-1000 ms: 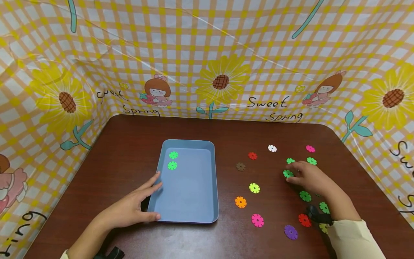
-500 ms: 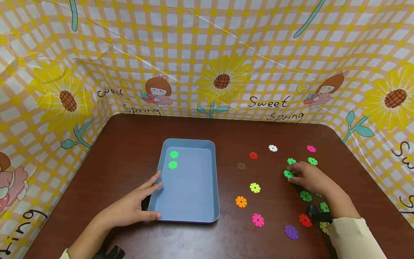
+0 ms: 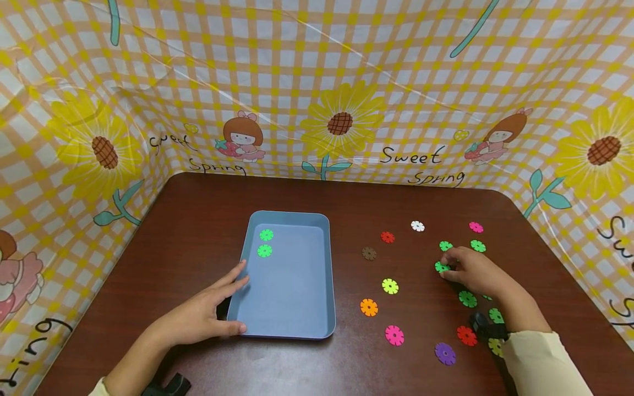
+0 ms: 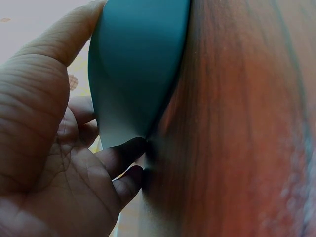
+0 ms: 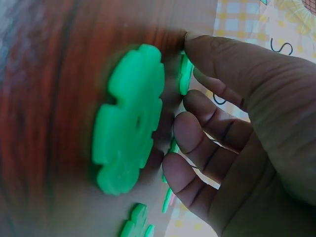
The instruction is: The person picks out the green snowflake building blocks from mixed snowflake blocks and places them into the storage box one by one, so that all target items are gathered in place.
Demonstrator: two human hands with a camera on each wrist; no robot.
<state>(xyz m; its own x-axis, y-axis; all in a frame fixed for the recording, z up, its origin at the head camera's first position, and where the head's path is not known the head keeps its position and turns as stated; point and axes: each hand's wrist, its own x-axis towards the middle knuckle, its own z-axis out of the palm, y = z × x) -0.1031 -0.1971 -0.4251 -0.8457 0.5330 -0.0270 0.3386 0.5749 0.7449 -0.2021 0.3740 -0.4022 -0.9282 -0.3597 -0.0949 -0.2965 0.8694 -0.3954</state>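
Already two green discs [image 3: 266, 242] lie in the blue tray [image 3: 289, 324], steadied at its near corner by the left hand [image 3: 205, 316], fingers curled round its rim, while the right hand [image 3: 474, 270] pinches another green disc [image 3: 441, 267] among many on the desk [image 3: 198, 231].

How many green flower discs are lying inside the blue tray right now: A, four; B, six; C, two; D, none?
C: the head view shows two green flower discs lying near the far left corner of the blue tray, one just behind the other, and nothing else in it.
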